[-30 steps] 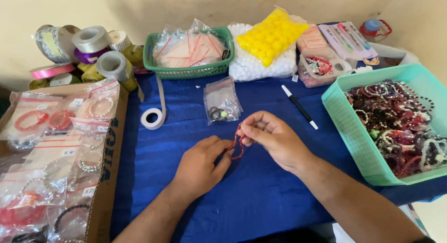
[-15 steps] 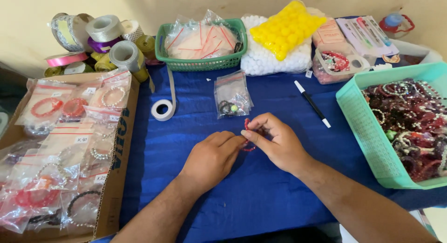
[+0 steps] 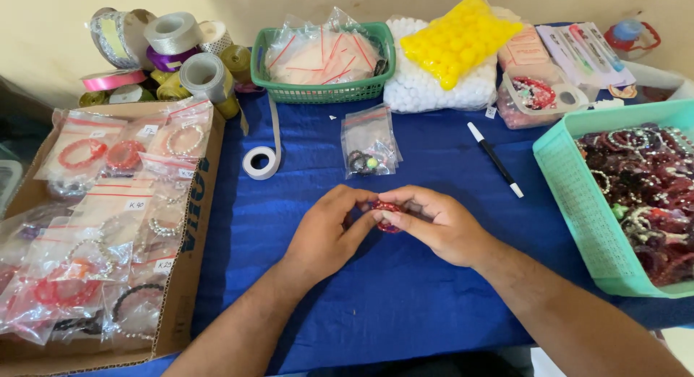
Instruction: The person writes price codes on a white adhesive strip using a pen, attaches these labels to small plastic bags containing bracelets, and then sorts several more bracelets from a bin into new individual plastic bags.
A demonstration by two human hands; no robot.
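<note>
Both the left hand (image 3: 327,232) and right hand (image 3: 441,225) pinch a red bracelet (image 3: 385,212) just below the small bag (image 3: 369,142); overstretching could snap it, scattering beads across the blue cloth (image 3: 405,297).

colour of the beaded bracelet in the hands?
Red; the bracelet shows between both hands in the head view.

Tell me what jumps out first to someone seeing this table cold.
The two hands meet mid-table over the blue cloth: left hand and right hand pinch a red bead bracelet between them. At the right edge a teal basket is heaped with bracelets. A yellow bag of balls glows at the back, and a cardboard tray of bagged bracelets fills the left.
</note>
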